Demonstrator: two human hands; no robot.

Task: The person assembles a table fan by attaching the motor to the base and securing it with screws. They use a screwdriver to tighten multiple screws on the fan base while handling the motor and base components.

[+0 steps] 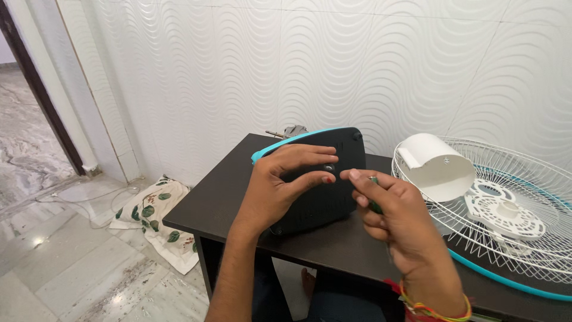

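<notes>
A black fan base [322,197] with a teal edge stands tilted on the dark table [220,197], its underside facing me. My left hand [280,185] rests flat on that underside, thumb and fingers spread around a small hole. My right hand [393,209] grips a green-handled screwdriver [374,206], with the tip held at the base near my left fingertips. A metal motor shaft [285,132] pokes out behind the base.
A white wire fan guard [512,179] with a teal rim lies on the table's right side, holding a white motor cover [435,167] and a white hub plate [503,214]. A leaf-print cloth [158,220] lies on the marble floor at left. A wavy white wall stands behind.
</notes>
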